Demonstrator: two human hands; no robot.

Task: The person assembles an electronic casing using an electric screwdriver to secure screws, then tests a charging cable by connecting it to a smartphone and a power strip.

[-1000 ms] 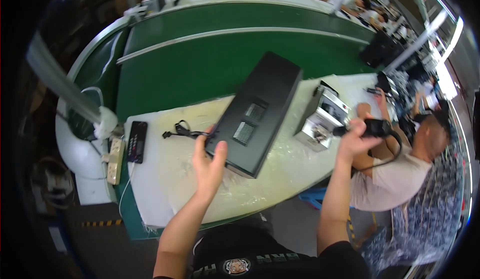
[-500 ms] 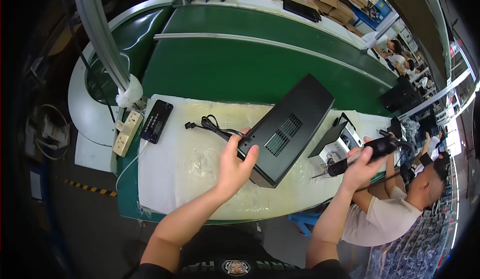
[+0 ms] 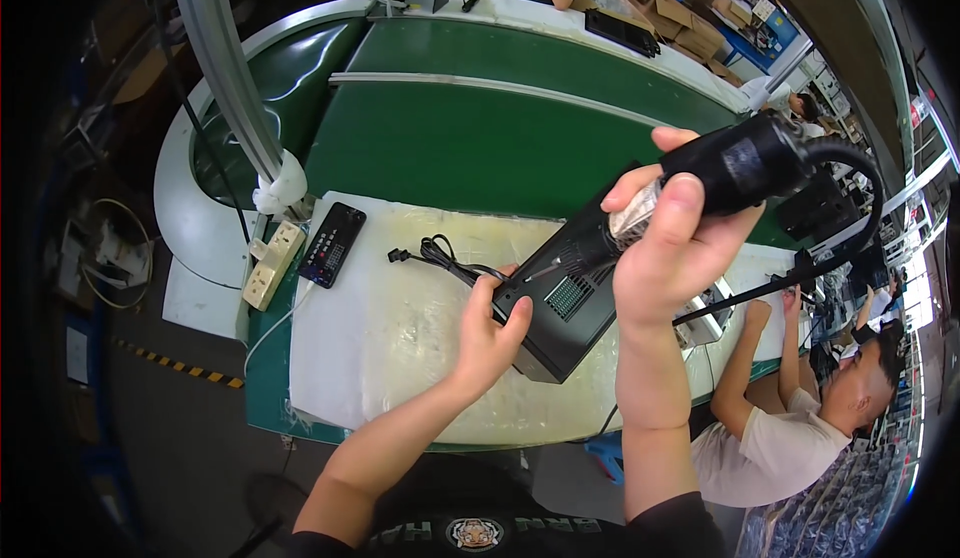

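A long black metal case [image 3: 548, 336] with a vented panel lies slantwise on the pale mat in front of me. My left hand [image 3: 490, 340] grips its near left end, thumb on top and fingers at the edge by the cord. A black power cord [image 3: 438, 252] with a small plug runs out from that end onto the mat. In my right hand [image 3: 662, 243] is a black electric screwdriver [image 3: 738, 165], tilted down to the left. Its thin bit reaches the top of the case near my left fingers; whether it touches a screw is too small to tell.
The worn mat [image 3: 375, 348] covers the bench. Left are a black device with small markings [image 3: 333, 245], a power strip [image 3: 272, 270] and a metal post [image 3: 235, 78]. A green conveyor [image 3: 450, 148] lies beyond. A co-worker [image 3: 770, 438] sits close at right; the screwdriver's cable [image 3: 868, 208] loops there.
My right hand has raised the screwdriver and swung it leftward over the case, its bit now at the case's near left end. My left hand stays on the case.
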